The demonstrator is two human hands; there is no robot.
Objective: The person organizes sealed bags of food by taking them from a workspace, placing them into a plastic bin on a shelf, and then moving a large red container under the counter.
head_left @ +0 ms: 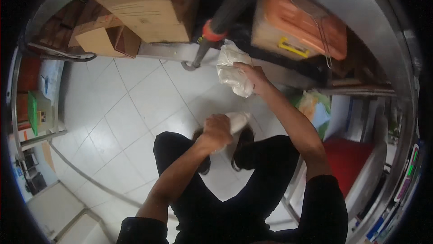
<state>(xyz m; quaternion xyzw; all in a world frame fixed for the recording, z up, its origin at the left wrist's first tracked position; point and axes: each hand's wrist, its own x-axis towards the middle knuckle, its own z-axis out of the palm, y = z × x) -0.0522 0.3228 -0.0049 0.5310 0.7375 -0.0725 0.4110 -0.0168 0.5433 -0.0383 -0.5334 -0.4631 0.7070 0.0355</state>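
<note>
My right hand [256, 78] is closed on a white plastic bag [233, 70], which it holds out in front of me near the base of the shelving. The bag is crumpled and bulges as if filled; its contents are hidden. Closer in, between my knees, my left hand [216, 131] is wrapped round a second white bag [239, 121]. Only part of that one shows past my fingers, above my shoes. The two bags are apart from each other.
Cardboard boxes [144, 7] stand at the upper left. A dark hose or pole with a red collar [209, 32] slants down beside them. To its right is a bin with an orange lid [302, 23]. A red surface [345, 163] and colourful bags [315, 109] lie at right.
</note>
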